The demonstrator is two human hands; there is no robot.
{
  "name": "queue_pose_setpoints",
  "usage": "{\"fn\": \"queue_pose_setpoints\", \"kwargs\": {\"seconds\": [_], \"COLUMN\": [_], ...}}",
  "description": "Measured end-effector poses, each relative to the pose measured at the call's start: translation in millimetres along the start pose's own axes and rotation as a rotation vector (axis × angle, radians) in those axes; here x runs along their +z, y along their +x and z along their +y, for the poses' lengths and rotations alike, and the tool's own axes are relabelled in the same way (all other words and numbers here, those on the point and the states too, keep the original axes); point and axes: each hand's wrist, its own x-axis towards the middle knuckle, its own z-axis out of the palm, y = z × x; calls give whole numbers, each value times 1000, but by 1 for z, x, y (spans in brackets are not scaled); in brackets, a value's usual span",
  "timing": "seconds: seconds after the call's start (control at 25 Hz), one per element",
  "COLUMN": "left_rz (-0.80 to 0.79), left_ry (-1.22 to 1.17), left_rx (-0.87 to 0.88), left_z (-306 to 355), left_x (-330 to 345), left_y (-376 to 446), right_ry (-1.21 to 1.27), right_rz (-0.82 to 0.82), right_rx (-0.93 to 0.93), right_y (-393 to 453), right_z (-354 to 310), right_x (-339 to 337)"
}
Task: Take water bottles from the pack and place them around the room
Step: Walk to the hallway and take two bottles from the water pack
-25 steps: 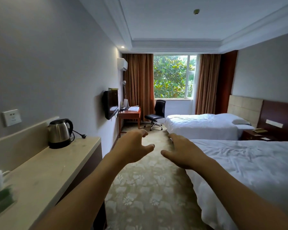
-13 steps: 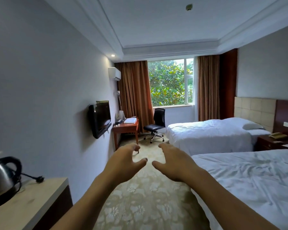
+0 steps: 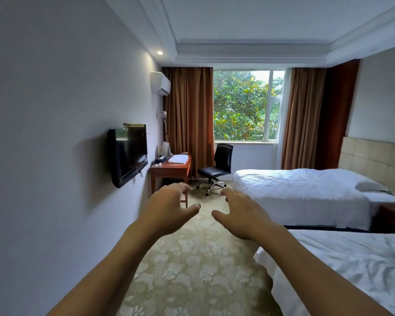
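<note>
Hands, left (image 3: pixel 167 212) and right (image 3: pixel 244 215), reach forward empty, fingers spread; two beds (image 3: pixel 301 192), seemingly one desk (image 3: pixel 171 167).

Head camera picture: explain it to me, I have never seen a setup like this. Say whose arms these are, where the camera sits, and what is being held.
There is no machine here. A person wears a wide-angle camera on the head, so you see their own bare arms reaching forward. The left hand and right hand are both open and empty; no water bottle is in view. The room is a hotel room: a patterned carpet, two white beds, a wall television, and a wooden desk with a folded white towel beside a black office chair under the window.
</note>
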Motion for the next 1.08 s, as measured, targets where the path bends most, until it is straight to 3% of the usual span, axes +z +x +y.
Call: {"fn": "queue_pose_setpoints", "kwargs": {"seconds": [0.44, 0.76, 1.08], "left_rz": [-82, -75, -43], "left_ry": [-10, -11, 20], "left_rx": [45, 20, -27], "left_z": [-121, -199, -268], "left_x": [105, 223, 290], "left_y": [311, 527, 751], "right_ry": [44, 71, 64], "right_rz": [-3, 25, 19], "right_rx": [95, 12, -75], "right_y": [318, 556, 796], "right_z": [105, 211, 287], "right_x": [61, 136, 166]}}
